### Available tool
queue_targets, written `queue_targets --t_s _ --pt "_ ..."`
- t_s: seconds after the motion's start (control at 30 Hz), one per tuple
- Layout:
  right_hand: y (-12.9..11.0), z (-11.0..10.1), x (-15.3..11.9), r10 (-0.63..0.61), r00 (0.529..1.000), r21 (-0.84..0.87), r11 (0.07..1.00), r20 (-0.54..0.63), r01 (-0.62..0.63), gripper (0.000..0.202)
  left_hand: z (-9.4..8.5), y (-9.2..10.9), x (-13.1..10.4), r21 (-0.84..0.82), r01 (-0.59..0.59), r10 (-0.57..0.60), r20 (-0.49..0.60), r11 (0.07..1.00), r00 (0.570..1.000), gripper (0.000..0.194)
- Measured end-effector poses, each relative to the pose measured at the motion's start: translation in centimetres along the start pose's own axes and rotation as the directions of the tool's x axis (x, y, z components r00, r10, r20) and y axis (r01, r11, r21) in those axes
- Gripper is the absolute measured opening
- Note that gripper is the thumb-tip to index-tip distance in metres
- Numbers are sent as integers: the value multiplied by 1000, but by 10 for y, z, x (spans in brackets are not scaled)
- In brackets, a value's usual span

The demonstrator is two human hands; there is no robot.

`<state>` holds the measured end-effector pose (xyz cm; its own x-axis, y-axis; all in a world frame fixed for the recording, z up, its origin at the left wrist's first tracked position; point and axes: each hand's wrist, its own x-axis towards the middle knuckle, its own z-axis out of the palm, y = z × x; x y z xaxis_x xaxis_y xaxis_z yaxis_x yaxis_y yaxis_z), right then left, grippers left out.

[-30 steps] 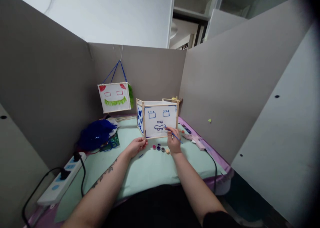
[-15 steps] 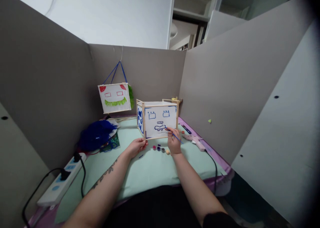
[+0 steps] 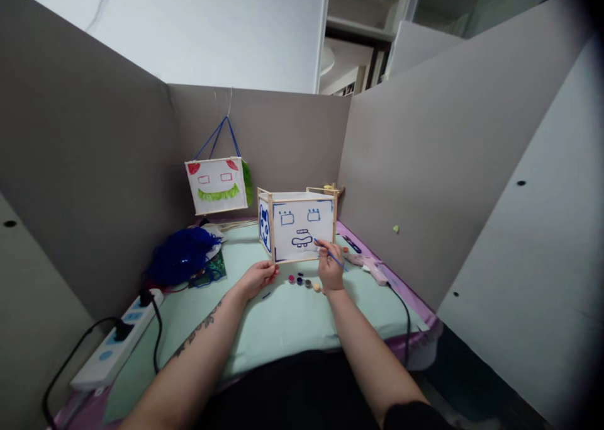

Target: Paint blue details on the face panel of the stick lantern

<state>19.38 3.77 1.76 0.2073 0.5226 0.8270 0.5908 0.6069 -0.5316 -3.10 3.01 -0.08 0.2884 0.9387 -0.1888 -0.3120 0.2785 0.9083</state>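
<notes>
A box-shaped lantern (image 3: 302,219) with a wooden stick frame and white panels stands on the table, a blue face drawn on its front. My left hand (image 3: 257,277) grips its lower left front corner between thumb and fingers. In my right hand (image 3: 331,266) is a thin blue paintbrush (image 3: 338,261), its tip by the right end of the drawn mouth. Whether the tip touches the panel is too small to tell. Small paint pots (image 3: 299,281) in several colours sit below the lantern, between my hands.
Another lantern (image 3: 218,184) hangs at the back left by blue cords. Blue yarn (image 3: 182,254) and a white power strip (image 3: 117,342) lie on the left. A pink glue gun (image 3: 375,271) with a black cable rests on the right. Grey partitions (image 3: 283,128) surround the table.
My right hand and the brush have shifted slightly right, away from the drawn mouth. The mouth's outline shows more fully at its right end. My left hand and the lantern have stayed put.
</notes>
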Motion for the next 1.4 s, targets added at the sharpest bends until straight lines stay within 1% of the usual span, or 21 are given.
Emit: queue_targets --t_s 0.4,0.67,0.8,1.4 --pt "-2 -2 0 -21 1000 19 1000 0 21 25 0 0 -1 0 -6 6 5 1000 1000 15" --pt "-8 0 -2 -91 996 54 994 5 91 24 -1 -1 0 0 0 0 -4 1000 1000 17" --pt "-8 3 -3 -117 992 57 992 38 115 23 -2 -2 1 0 -2 2 -1 1000 1000 17" --pt "-7 7 -2 -70 990 52 997 120 64 28 -1 -1 1 5 -6 6 0 1000 1000 17"
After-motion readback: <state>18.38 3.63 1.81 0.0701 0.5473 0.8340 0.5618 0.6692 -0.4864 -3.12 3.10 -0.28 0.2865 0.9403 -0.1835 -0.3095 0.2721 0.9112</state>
